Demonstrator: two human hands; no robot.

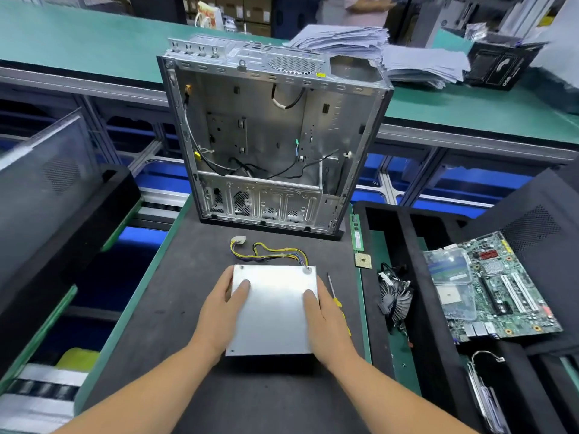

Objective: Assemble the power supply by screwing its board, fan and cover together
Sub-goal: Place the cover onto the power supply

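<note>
A silver power supply box [274,311] lies flat on the dark mat [194,277] in front of me, its plain metal cover facing up. My left hand [219,311] grips its left side, thumb on top. My right hand [326,321] grips its right side, thumb on top as well. A bundle of yellow, blue and black wires [272,253] with a white connector [238,240] runs out of the box's far edge. A yellow-handled screwdriver [336,300] lies on the mat just right of my right hand, partly hidden by it.
An open computer case [269,136] stands upright behind the box. Right of the mat lie a RAM stick [355,233], a CPU chip [362,260], a black fan [393,296] and a motherboard [495,286]. A black side panel [44,183] leans at the left.
</note>
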